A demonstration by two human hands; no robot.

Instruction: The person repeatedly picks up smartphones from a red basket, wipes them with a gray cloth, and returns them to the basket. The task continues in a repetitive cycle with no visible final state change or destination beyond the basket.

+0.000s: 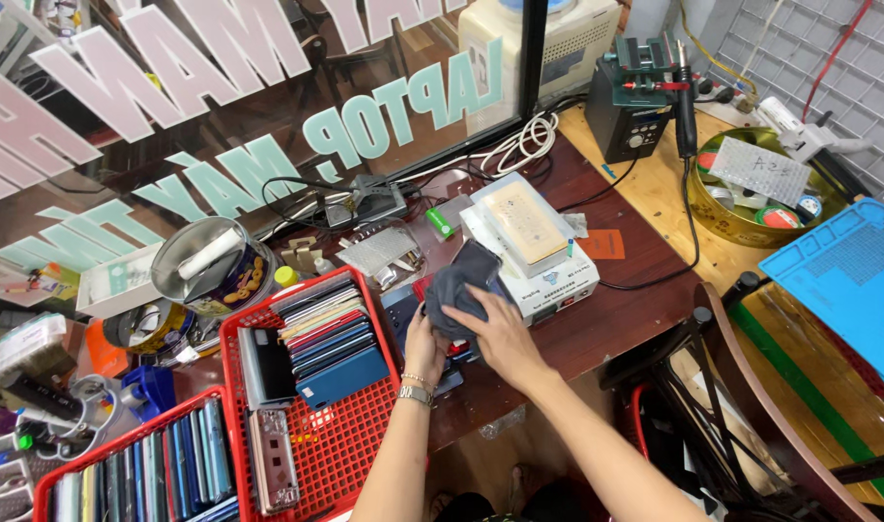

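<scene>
Fingers of the right hand are closed on a grey cloth pressed over a dark phone, the left hand gripping beneath, both above the brown desk, just right of a red basket of phones and touching a white box.

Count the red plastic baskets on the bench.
2. One red basket sits left of the hands, holding stacked phones. The second red basket is at the lower left corner, cut off by the frame; others may lie beyond it.
</scene>
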